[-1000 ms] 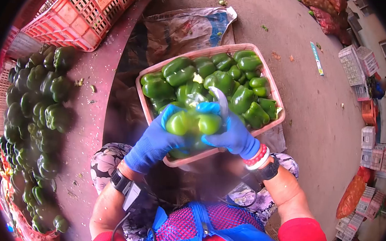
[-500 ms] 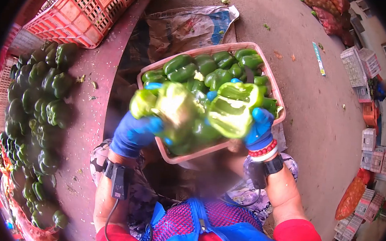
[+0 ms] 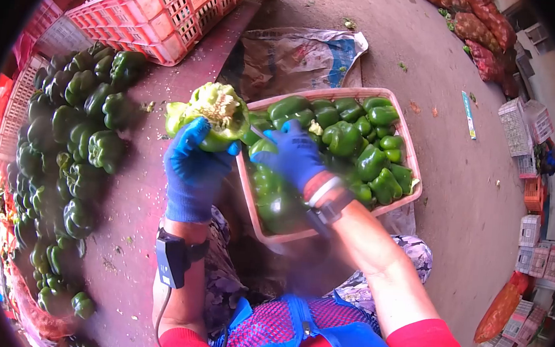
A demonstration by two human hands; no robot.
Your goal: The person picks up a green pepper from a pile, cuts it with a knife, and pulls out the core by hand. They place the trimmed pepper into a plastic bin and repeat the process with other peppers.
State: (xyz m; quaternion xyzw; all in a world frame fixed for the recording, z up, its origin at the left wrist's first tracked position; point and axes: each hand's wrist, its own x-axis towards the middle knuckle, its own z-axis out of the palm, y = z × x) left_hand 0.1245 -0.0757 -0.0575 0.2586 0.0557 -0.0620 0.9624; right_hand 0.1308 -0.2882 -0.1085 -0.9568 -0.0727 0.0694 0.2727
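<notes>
My left hand (image 3: 197, 157), in a blue glove, grips a cut-open green bell pepper (image 3: 214, 113) with its pale core and seeds facing up. It is held beyond the left rim of a pink crate (image 3: 336, 92). My right hand (image 3: 295, 155), also gloved in blue, is closed over the crate's left part. A short grey blade, which looks like a knife (image 3: 256, 131), sticks out from it toward the cut pepper; the handle is hidden in the fingers. Several whole green bell peppers (image 3: 343, 138) fill the crate below.
A long heap of green peppers (image 3: 76, 125) lies on the left. Behind it stands a large red plastic crate (image 3: 140, 16). A crumpled sack (image 3: 293, 60) lies beyond the pink crate. Filled mesh sacks (image 3: 484, 33) and stacked crates (image 3: 518, 127) line the far right.
The pepper half in my right hand has left it. That hand has moved left toward the cut pepper. My left hand has tilted the pepper's core upward, and the view has shifted.
</notes>
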